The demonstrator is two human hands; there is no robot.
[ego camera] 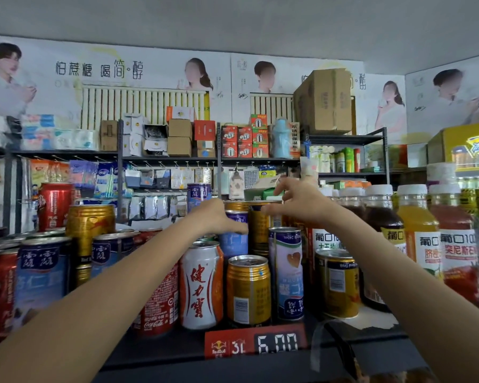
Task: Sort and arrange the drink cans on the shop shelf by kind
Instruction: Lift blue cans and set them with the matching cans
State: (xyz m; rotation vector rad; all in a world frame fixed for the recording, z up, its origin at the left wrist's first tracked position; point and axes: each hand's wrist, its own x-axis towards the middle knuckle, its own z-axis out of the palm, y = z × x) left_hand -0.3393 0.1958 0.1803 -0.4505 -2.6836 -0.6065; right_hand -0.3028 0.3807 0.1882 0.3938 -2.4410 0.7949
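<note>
Mixed drink cans crowd the dark shelf (161,352). My left hand (219,217) grips a blue can (234,244) in the back row, thumb across its front. Beside it stands a gold can (257,230); the thumb of my right hand (296,203) touches its top edge while the fingers are spread and lifted above it. In front stand a white-and-orange can (202,283), a short gold can (249,288), an upside-down pale blue can (286,272) and another gold can (336,283). A red cola can (158,305) is partly hidden by my left forearm.
To the left stand blue cans (42,272), a gold can (90,228) and a tall red can (54,205). Juice bottles (415,239) line the right side. A red price tag (255,344) hangs on the shelf's front edge. Racks of boxed goods fill the background.
</note>
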